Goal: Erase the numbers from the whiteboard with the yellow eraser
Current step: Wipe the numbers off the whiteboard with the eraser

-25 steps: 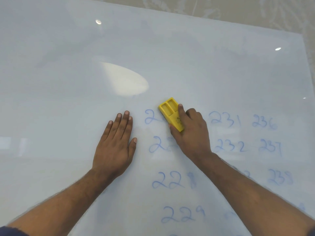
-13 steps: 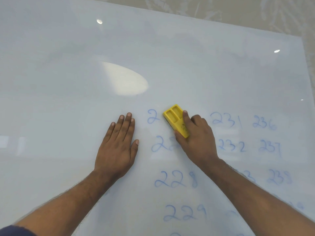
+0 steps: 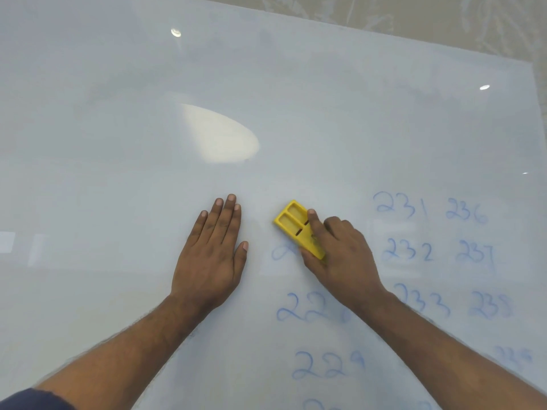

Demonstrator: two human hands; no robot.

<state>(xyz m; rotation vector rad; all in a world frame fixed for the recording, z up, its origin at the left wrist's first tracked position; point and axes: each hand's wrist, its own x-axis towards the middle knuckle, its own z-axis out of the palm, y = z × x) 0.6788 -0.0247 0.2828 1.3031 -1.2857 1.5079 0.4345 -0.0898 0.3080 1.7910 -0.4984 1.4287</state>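
On the whiteboard (image 3: pixel 296 113), near its centre, the yellow eraser (image 3: pixel 296 227) lies face-down against the surface, angled with its far end toward the upper left. The right hand (image 3: pixel 343 255) holds it: the index finger lies along the eraser's right edge, the thumb is tucked at its near lower corner, and the remaining fingers are curled beside it. The left hand (image 3: pixel 211 255) rests flat on the board just to the left of the eraser, apart from it, its fingers extended, close together and holding nothing.

Blue handwritten numbers (image 3: pixel 429 253) occupy the board's lower right. Legible entries include 231, 236, 232, 237, 233 and 229; one reads 238, though the last digit is smudged. A partial stroke shows just left of the eraser's near end, and the row below it reads 22 followed by a faint, probably half-wiped digit. Further writing at the bottom edge is cut off. A dark blue sleeve (image 3: pixel 32 399) appears at the lower left corner.
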